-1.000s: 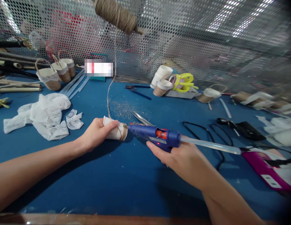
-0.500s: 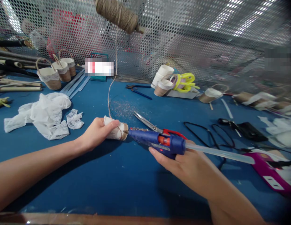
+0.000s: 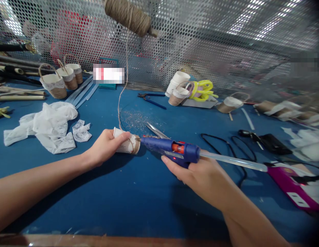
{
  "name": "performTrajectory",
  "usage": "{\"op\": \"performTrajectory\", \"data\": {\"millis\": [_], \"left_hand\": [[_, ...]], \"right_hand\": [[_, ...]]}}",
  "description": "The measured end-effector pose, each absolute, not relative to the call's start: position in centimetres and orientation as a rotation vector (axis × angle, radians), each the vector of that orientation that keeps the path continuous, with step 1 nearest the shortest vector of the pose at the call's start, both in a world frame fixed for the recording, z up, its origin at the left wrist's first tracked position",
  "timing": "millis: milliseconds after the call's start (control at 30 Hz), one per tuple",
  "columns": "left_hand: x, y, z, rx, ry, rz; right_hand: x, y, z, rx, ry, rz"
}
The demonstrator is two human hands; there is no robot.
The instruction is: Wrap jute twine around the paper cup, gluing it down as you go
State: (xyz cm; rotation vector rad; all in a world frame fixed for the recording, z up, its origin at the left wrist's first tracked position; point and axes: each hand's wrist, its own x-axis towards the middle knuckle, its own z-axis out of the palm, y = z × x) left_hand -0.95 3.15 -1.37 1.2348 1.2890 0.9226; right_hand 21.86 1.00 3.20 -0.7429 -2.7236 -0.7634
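Note:
My left hand (image 3: pixel 108 144) is closed around a small white paper cup (image 3: pixel 122 148) lying on its side, its base toward the right. Twine (image 3: pixel 119 109) runs down from a large spool (image 3: pixel 128 17) to the cup, and a strand is wrapped near the cup's base. In my right hand (image 3: pixel 198 175) is a blue hot glue gun (image 3: pixel 172 149), with a long clear glue stick (image 3: pixel 234 161) out of its back. The gun's nozzle meets the cup near its base; whether they touch I cannot tell. Behind the gun lie scissors (image 3: pixel 156 130), their handles mostly hidden.
White lace (image 3: pixel 51 127) lies at the left, below small handled cups (image 3: pixel 58 91). Blue pliers (image 3: pixel 151 99) and stacked white cups (image 3: pixel 176 84) are toward the back. Black cord (image 3: pixel 223 145) and a purple power strip (image 3: pixel 290 188) lie at the right. A perforated metal screen (image 3: pixel 200 41) stands behind.
The glue gun and my right hand have shifted slightly up and left, covering more of the scissors' handles. My left hand and the cup have hardly moved.

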Motion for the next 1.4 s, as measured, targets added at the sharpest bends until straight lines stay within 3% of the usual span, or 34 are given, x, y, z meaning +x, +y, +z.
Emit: {"op": "performTrajectory", "data": {"millis": [733, 1067, 1400], "left_hand": [[-1.0, 3.2, -1.4, 1.183, 1.264, 0.944], [-0.7, 3.3, -1.3, 1.087, 1.206, 0.960], [-0.9, 3.5, -1.7, 1.131, 1.243, 0.955]], "right_hand": [[21.5, 0.9, 3.7, -0.733, -2.694, -0.758], [21.1, 0.4, 3.4, -1.180, -2.501, 0.120], [21.5, 0.1, 2.9, -1.194, -2.487, 0.198]]}}
